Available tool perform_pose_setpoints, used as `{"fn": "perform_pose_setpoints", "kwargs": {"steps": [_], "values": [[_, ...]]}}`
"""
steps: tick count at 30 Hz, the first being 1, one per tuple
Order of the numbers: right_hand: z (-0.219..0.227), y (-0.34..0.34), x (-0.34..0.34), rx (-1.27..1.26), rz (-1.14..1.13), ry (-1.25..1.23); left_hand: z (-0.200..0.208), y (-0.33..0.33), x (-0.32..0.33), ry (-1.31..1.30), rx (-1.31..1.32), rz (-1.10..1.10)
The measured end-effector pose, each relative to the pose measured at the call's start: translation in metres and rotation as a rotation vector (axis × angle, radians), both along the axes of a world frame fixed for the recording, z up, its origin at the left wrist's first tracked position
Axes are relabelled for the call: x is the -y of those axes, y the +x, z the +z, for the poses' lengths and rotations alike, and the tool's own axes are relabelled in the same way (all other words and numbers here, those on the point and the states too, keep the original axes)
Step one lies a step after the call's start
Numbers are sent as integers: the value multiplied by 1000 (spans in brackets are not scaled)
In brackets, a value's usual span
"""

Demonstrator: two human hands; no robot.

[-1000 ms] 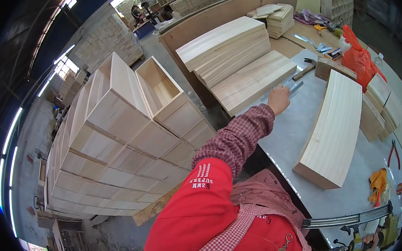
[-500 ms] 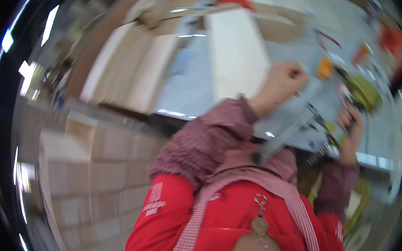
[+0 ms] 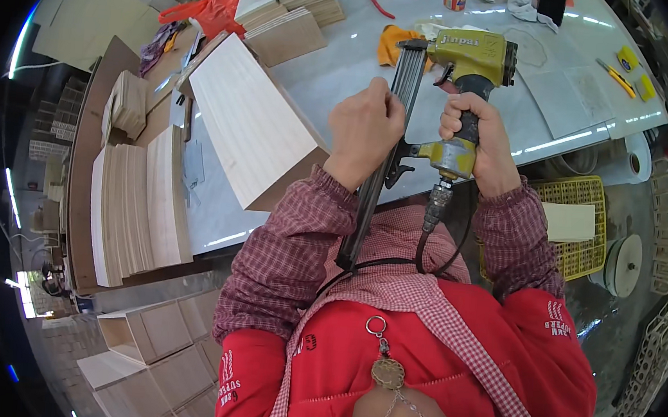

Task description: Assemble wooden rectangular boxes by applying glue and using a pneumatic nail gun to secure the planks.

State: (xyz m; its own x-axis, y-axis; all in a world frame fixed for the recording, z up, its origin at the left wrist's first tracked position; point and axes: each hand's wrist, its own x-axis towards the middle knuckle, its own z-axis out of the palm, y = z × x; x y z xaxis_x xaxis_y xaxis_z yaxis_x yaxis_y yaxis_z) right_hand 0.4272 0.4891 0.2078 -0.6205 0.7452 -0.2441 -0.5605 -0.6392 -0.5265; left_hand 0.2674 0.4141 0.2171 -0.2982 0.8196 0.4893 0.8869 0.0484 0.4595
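Observation:
A yellow-green and black pneumatic nail gun (image 3: 469,53) is raised over the near edge of the table. My right hand (image 3: 485,134) wraps round its black handle. The gun's long dark magazine (image 3: 409,81) slants down toward my apron, and a black air hose (image 3: 423,251) hangs from a metal fitting below. My left hand (image 3: 368,125) is closed in a fist against the magazine, its fingers curled away from view; what they hold, if anything, is hidden. Left of that hand, a long pale wooden box (image 3: 255,116) lies on the table.
Stacked wooden boards (image 3: 130,208) lie at the table's left edge, more panels (image 3: 285,36) at the back. Red-handled pliers (image 3: 386,1), an orange cloth (image 3: 396,47) and a yellow cutter (image 3: 617,79) lie around. A yellow crate (image 3: 578,195) stands right, wooden boxes (image 3: 159,332) lower left.
The nail gun, lying lower at the right before, is now lifted upright in front of me in my right hand. My left fist has come to its magazine. The view has turned and sharpened.

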Motion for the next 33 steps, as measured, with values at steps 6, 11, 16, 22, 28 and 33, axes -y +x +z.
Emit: {"fn": "perform_pose_setpoints", "kwargs": {"steps": [6, 11, 16, 22, 28, 33], "values": [[-3, 4, -1, -3, -12, 4, -10, 7, -11, 50, -302, 69], [-8, 5, -4, 5, -35, 14, -14, 6, -14, 51, -286, 32], [-10, 7, -5, 10, -40, 9, -24, 2, -16, -93, 230, 26], [-9, 15, -2, 37, -48, 19, -28, 1, -19, -211, 734, 32], [-6, 24, 2, 47, -52, 7, -25, 11, -17, -269, 822, 16], [-4, 28, 2, 51, -54, 13, -25, 17, -18, -325, 898, 5]]}}
